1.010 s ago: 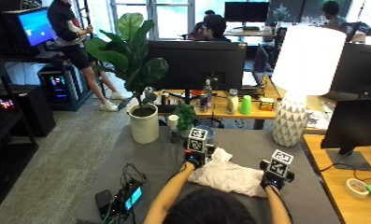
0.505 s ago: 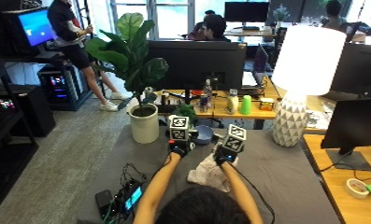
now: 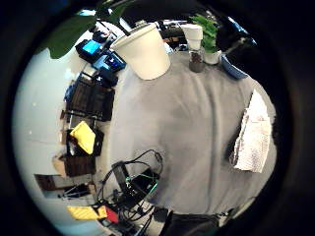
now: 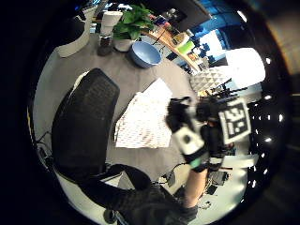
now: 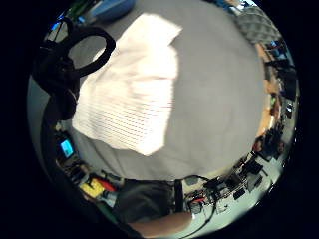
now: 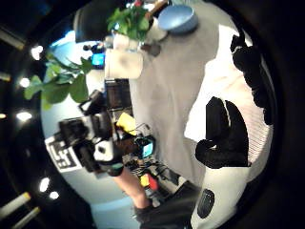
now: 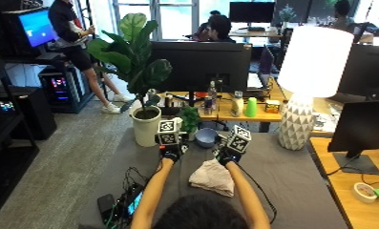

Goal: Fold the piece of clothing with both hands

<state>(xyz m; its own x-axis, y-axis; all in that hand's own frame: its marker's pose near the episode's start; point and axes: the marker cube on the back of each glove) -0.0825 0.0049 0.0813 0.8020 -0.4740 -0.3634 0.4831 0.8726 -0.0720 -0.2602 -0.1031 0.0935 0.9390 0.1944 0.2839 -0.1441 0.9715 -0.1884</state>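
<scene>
The folded white garment [image 7: 212,177] lies on the grey table [image 7: 290,181], no writing legible on it. Left hand [image 7: 173,152] hovers beside it, fingers unclear; right hand [image 7: 226,156] rests relaxed fingers on its far edge.

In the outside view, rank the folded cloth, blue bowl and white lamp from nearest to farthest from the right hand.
1. Folded cloth: just below the right hand.
2. Blue bowl: beyond the hand, toward the table's far edge.
3. White lamp: far right corner of the table.
</scene>
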